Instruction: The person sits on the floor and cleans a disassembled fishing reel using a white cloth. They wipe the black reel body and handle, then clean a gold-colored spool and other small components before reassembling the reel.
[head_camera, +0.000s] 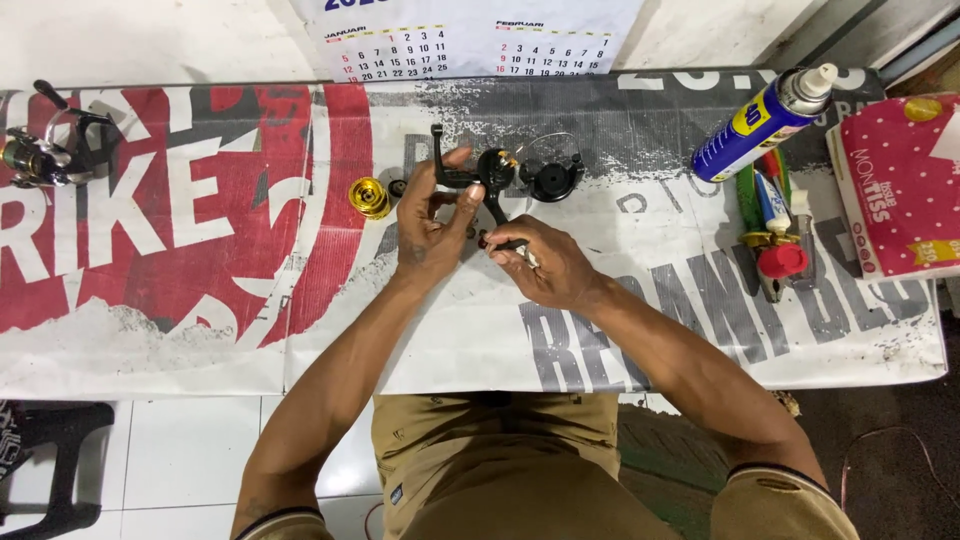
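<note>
The person is wearing a khaki-tan short-sleeved shirt, its sleeve hems showing dark trim with a thin pale line, and matching tan trousers carrying a small dark tag near the pocket. Both forearms are showing bare below the sleeves.

Small red-tipped part (484, 240) largely hidden between hands; wall calendar (470, 45) cropped by top edge; second silver-black fishing reel (40, 150) cut at left edge.
</note>
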